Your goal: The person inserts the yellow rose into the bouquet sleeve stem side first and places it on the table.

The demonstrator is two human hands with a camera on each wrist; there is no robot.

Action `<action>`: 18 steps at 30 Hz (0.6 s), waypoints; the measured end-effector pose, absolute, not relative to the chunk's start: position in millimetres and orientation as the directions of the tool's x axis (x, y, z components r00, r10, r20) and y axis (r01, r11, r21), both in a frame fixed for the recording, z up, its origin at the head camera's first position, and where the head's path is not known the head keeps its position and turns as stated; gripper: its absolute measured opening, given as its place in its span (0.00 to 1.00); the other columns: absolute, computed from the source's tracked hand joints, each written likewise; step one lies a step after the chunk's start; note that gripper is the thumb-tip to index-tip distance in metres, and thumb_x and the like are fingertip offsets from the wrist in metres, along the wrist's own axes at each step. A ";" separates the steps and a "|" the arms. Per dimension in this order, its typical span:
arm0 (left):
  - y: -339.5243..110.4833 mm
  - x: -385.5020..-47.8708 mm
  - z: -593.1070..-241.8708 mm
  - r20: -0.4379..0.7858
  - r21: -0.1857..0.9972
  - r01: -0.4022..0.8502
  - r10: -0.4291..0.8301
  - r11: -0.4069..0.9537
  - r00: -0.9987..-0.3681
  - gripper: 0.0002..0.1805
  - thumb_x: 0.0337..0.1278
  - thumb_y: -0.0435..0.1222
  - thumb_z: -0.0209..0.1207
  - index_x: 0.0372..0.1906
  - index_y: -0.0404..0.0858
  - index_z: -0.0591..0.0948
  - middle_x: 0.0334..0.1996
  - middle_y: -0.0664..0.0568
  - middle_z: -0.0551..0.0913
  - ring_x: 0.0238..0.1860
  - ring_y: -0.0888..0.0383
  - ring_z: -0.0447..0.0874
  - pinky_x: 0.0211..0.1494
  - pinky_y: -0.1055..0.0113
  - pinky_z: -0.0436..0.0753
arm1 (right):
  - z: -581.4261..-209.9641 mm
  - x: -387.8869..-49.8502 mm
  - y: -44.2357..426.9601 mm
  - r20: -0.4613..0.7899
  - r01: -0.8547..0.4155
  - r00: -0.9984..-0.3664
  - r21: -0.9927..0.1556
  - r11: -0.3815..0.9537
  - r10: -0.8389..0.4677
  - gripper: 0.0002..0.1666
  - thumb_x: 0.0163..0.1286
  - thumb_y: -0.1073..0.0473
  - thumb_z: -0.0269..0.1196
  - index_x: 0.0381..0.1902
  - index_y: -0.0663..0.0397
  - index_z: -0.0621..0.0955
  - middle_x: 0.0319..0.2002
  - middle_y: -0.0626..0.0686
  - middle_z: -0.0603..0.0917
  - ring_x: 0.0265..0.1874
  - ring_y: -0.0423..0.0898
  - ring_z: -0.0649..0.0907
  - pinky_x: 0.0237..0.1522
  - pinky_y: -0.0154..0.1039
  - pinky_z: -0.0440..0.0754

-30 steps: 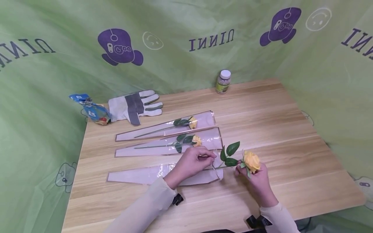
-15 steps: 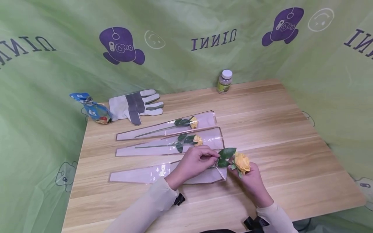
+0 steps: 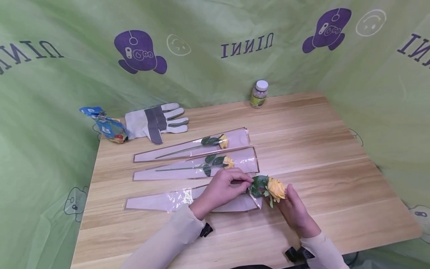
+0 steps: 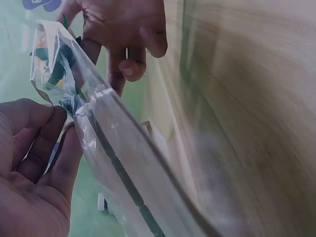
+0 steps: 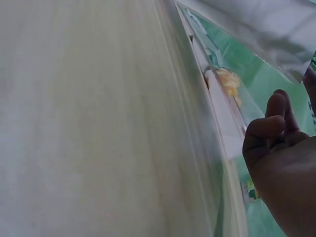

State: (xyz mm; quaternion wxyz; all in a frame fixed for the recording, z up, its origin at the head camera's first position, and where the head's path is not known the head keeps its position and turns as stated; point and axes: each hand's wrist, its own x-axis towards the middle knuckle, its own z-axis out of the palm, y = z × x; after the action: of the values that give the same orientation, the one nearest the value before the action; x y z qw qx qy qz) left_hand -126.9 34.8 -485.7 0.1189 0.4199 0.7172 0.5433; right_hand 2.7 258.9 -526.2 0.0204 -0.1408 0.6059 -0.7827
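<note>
A yellow artificial rose with green leaves has its stem inside a clear-fronted flower sleeve, the nearest of three; its bloom sticks out of the wide right end. With thumb and fingers, my left hand pinches the sleeve's mouth edge, lifting the film. In the left wrist view the dark stem runs inside the raised film. Just right of the bloom, my right hand has its thumb straight by the petals and its other fingers loosely bent. Part of that hand is hidden behind the flower.
Two more sleeves, each with a yellow rose, lie behind: the middle sleeve and the far sleeve. A work glove and a blue snack bag sit at the back left. A white-capped jar stands at the back edge.
The rose has slid left into the near sleeve, its leaves now at the mouth. My right hand has loosened from beneath the bloom. The left hand keeps its pinch, almost still.
</note>
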 end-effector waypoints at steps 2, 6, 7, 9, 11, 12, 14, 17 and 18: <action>35.1 -126.0 -483.7 0.301 0.876 0.481 0.735 0.039 -0.607 0.07 0.61 0.27 0.66 0.41 0.39 0.90 0.40 0.58 0.88 0.43 0.68 0.82 0.49 0.68 0.84 | -525.8 -0.1 259.3 0.182 -0.131 -0.961 -0.962 -0.240 -0.207 0.38 0.83 0.55 0.19 0.71 0.41 0.73 0.68 0.41 0.74 0.66 0.37 0.71 0.65 0.30 0.66; 36.3 -124.4 -479.7 0.322 0.863 0.504 0.744 0.024 -0.586 0.06 0.61 0.28 0.67 0.41 0.39 0.90 0.38 0.58 0.88 0.40 0.68 0.81 0.44 0.63 0.85 | -525.2 -6.1 258.3 0.162 -0.155 -0.973 -0.986 -0.053 -0.162 0.29 0.84 0.65 0.33 0.64 0.59 0.79 0.64 0.53 0.77 0.64 0.44 0.74 0.65 0.33 0.68; 36.6 -124.1 -478.9 0.323 0.861 0.508 0.746 0.023 -0.582 0.06 0.61 0.29 0.67 0.41 0.39 0.90 0.38 0.58 0.88 0.40 0.68 0.81 0.44 0.64 0.85 | -525.2 -7.4 258.0 0.159 -0.160 -0.977 -0.987 -0.002 -0.142 0.26 0.83 0.67 0.36 0.61 0.64 0.80 0.63 0.56 0.78 0.63 0.46 0.75 0.65 0.34 0.69; 37.0 -123.9 -478.3 0.325 0.854 0.519 0.747 0.031 -0.580 0.06 0.61 0.29 0.67 0.41 0.40 0.90 0.38 0.59 0.88 0.40 0.69 0.81 0.44 0.66 0.84 | -525.3 -8.5 258.0 0.175 -0.183 -0.980 -0.980 0.079 -0.097 0.21 0.81 0.71 0.42 0.56 0.71 0.81 0.60 0.61 0.80 0.61 0.48 0.77 0.63 0.35 0.72; 37.0 -124.2 -477.9 0.325 0.854 0.519 0.746 0.033 -0.582 0.07 0.61 0.29 0.67 0.41 0.40 0.90 0.38 0.59 0.88 0.41 0.69 0.81 0.45 0.70 0.83 | -525.7 -8.4 258.5 0.173 -0.178 -0.983 -0.977 0.121 -0.055 0.18 0.80 0.72 0.46 0.55 0.71 0.82 0.58 0.62 0.81 0.60 0.47 0.78 0.62 0.34 0.73; 37.0 -124.3 -477.8 0.325 0.854 0.519 0.745 0.034 -0.583 0.07 0.61 0.29 0.67 0.42 0.40 0.90 0.38 0.59 0.88 0.41 0.69 0.81 0.45 0.71 0.82 | -525.7 -8.2 259.0 0.175 -0.179 -0.984 -0.975 0.135 -0.040 0.17 0.79 0.73 0.48 0.55 0.70 0.82 0.57 0.62 0.81 0.60 0.47 0.78 0.62 0.34 0.73; 37.8 -123.7 -477.2 0.329 0.852 0.523 0.742 0.033 -0.583 0.07 0.61 0.29 0.67 0.41 0.40 0.90 0.38 0.59 0.88 0.41 0.69 0.81 0.46 0.73 0.81 | -525.5 -7.8 259.1 0.178 -0.179 -0.984 -0.971 0.159 -0.021 0.17 0.77 0.74 0.51 0.55 0.68 0.83 0.57 0.61 0.82 0.60 0.47 0.78 0.62 0.34 0.74; 39.6 -122.5 -475.0 0.342 0.843 0.537 0.740 0.030 -0.578 0.07 0.61 0.28 0.67 0.41 0.39 0.90 0.38 0.58 0.88 0.41 0.69 0.81 0.46 0.72 0.81 | -524.6 -9.0 256.7 0.187 -0.179 -0.982 -0.966 0.188 0.025 0.15 0.76 0.74 0.55 0.54 0.66 0.84 0.54 0.60 0.83 0.56 0.47 0.80 0.58 0.33 0.76; 40.1 -122.1 -474.2 0.347 0.839 0.544 0.740 0.030 -0.576 0.07 0.61 0.28 0.67 0.41 0.39 0.90 0.38 0.58 0.88 0.41 0.69 0.81 0.46 0.72 0.81 | -524.3 -9.6 255.2 0.194 -0.180 -0.980 -0.963 0.198 0.051 0.14 0.75 0.74 0.56 0.52 0.66 0.85 0.51 0.60 0.84 0.53 0.46 0.81 0.55 0.33 0.78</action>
State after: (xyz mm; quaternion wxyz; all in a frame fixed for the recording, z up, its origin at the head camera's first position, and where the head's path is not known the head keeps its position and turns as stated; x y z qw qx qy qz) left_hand -122.1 40.1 -474.2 0.0922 0.4509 0.7117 0.5306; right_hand -9.6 255.2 -524.3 -0.0917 -0.0420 0.7687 -0.6317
